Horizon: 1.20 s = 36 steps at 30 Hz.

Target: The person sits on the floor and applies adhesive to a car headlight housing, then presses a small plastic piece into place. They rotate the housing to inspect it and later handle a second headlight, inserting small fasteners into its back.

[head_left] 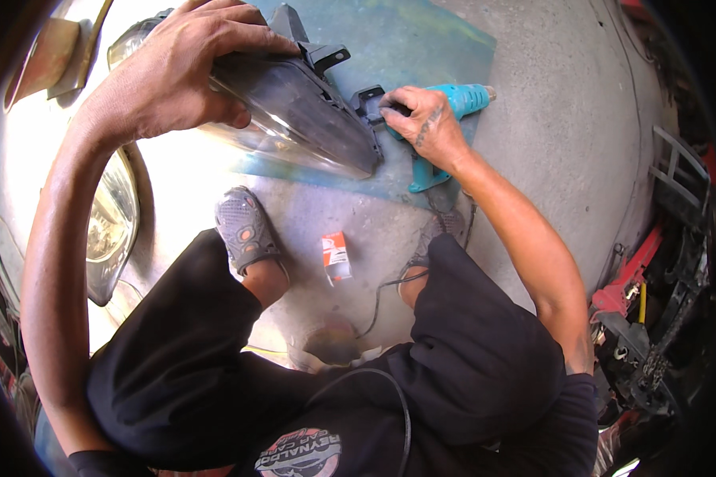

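A car headlight (294,111) with a clear lens and black housing lies at a slant above my feet. My left hand (203,67) is wrapped over its upper left part, thumb on the lens side and fingers across the housing. At the housing's right end, my right hand (428,123) is closed in a pinch on a black mounting tab (367,102); the fingertips partly hide it. Behind that hand lies a teal heat gun (469,98), its nozzle pointing right and its handle (427,175) showing below my wrist.
Under the headlight is a bluish sheet (422,48) on the concrete floor. Another headlight (113,222) lies at the left. A small orange and white box (336,258) sits between my feet. A dark cord (378,298) runs by my right foot. Red and black parts (636,278) crowd the right side.
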Each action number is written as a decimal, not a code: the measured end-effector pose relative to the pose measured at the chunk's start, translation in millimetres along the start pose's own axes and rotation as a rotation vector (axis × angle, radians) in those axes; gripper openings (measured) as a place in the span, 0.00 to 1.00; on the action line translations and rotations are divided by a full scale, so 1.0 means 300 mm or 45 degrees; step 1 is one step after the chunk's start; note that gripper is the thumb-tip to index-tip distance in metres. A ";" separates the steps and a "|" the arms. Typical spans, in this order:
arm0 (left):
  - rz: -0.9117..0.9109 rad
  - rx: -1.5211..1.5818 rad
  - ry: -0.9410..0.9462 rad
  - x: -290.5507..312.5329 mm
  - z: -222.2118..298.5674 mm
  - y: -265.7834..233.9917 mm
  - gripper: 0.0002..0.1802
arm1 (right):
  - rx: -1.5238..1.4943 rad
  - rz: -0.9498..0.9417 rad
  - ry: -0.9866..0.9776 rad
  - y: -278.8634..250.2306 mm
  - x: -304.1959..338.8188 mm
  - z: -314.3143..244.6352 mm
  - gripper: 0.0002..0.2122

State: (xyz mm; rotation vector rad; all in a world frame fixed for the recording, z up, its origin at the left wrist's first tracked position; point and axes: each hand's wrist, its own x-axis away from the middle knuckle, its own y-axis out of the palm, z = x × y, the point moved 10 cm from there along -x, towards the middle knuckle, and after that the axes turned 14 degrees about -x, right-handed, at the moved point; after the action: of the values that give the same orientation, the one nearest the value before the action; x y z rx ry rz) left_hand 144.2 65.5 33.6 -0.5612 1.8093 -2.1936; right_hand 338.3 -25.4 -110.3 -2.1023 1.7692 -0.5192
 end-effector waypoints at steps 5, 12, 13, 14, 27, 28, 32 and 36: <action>-0.001 -0.003 0.014 0.000 0.008 -0.008 0.44 | 0.052 -0.035 -0.092 0.034 0.003 -0.016 0.09; -0.005 -0.015 0.024 -0.007 0.015 -0.010 0.44 | 0.097 -0.020 -0.227 0.062 0.012 -0.015 0.08; -0.026 0.002 0.013 -0.010 0.013 -0.006 0.44 | 0.103 -0.019 -0.223 0.062 0.014 -0.012 0.08; -0.026 0.003 0.015 -0.013 0.014 -0.006 0.44 | 0.109 -0.017 -0.220 0.061 0.014 -0.010 0.08; 0.061 -0.018 0.046 0.005 -0.026 0.023 0.44 | 0.154 -0.054 -0.240 0.076 0.021 -0.011 0.07; 0.061 -0.015 0.046 0.004 -0.027 0.025 0.45 | 0.158 -0.058 -0.239 0.075 0.023 -0.012 0.07; 0.056 -0.040 0.048 0.008 -0.025 0.019 0.45 | 0.153 -0.023 -0.300 0.073 0.024 -0.042 0.05; 0.042 -0.038 0.050 0.008 -0.031 0.030 0.45 | 0.157 -0.014 -0.324 0.072 0.028 -0.044 0.04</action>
State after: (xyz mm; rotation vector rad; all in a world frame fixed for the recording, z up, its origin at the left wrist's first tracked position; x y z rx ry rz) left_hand 137.6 70.9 23.6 -0.4938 1.8601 -2.1747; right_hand 314.7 -37.8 -108.6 -1.9949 1.5443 -0.3368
